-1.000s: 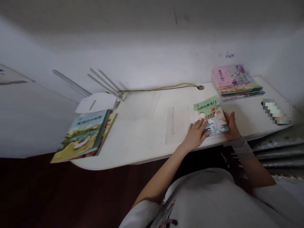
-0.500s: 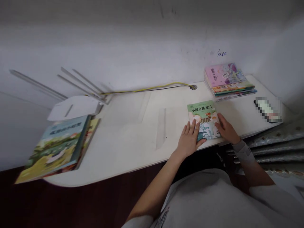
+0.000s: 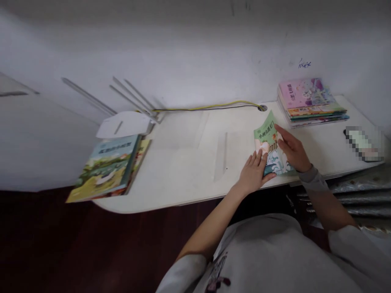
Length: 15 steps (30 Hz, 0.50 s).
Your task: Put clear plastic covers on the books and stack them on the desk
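A green picture book (image 3: 273, 156) with waves on its cover lies on the white desk near the front edge. My left hand (image 3: 252, 173) rests flat on the lower left of the cover, fingers stretched out. At the right side, my right hand (image 3: 293, 151) has the edge of the front cover between thumb and fingers. The cover's upper right part bends up from the pages, and this hand hides some of that edge.
A stack of books (image 3: 308, 95) stands at the back right, a phone (image 3: 362, 142) in front of it. On the left, a white router (image 3: 122, 124) with antennas sits behind more books (image 3: 106, 169). A yellow and black cable (image 3: 201, 108) runs along the wall.
My right hand has moved up along the book's right side and the cover now curls upward. My left hand stays on the cover. The view has shifted left.
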Each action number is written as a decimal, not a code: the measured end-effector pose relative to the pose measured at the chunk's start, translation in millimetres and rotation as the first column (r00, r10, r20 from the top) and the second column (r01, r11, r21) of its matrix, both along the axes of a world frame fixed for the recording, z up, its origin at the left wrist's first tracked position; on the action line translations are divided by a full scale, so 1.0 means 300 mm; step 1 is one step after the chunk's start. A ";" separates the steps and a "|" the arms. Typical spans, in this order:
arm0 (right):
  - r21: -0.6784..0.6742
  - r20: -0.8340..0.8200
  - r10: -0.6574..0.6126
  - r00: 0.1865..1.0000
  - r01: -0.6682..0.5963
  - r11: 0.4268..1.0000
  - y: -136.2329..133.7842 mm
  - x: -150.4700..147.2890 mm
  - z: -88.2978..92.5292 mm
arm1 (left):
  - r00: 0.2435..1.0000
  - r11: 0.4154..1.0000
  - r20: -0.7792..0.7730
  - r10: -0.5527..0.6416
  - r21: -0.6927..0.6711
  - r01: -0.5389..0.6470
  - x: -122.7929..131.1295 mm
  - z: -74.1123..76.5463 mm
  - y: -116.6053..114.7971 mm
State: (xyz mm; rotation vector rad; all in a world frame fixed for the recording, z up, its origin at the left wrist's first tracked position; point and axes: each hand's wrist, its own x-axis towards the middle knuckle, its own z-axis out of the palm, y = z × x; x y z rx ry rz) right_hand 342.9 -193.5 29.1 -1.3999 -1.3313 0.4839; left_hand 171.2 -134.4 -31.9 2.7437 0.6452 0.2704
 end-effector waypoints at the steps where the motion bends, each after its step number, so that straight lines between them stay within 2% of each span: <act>1: 0.009 0.021 0.051 0.998 -0.051 0.999 0.034 -0.018 0.012 | 1.000 1.000 0.005 -0.021 -0.015 0.021 -0.010 0.013 0.009; 4: 0.025 0.095 0.167 0.981 -0.170 0.985 0.112 -0.065 0.031 | 0.999 1.000 -0.023 -0.026 0.000 0.026 -0.061 0.043 0.053; 6: 0.004 0.211 0.225 0.951 -0.231 0.973 0.140 -0.091 0.037 | 0.996 0.998 -0.077 0.043 0.048 -0.039 -0.109 0.048 0.092; 9: -0.115 0.430 0.322 0.844 -0.302 0.946 0.162 -0.125 0.039 | 0.976 0.984 -0.142 0.166 0.095 -0.154 -0.183 0.035 0.150; 12: -0.240 0.607 0.363 0.707 -0.272 0.932 0.180 -0.156 0.023 | 0.961 0.970 -0.145 0.235 0.089 -0.224 -0.228 0.017 0.182; 15: -0.289 0.749 0.313 0.585 -0.137 0.947 0.197 -0.181 -0.012 | 0.956 0.960 -0.088 0.279 0.068 -0.273 -0.236 0.008 0.185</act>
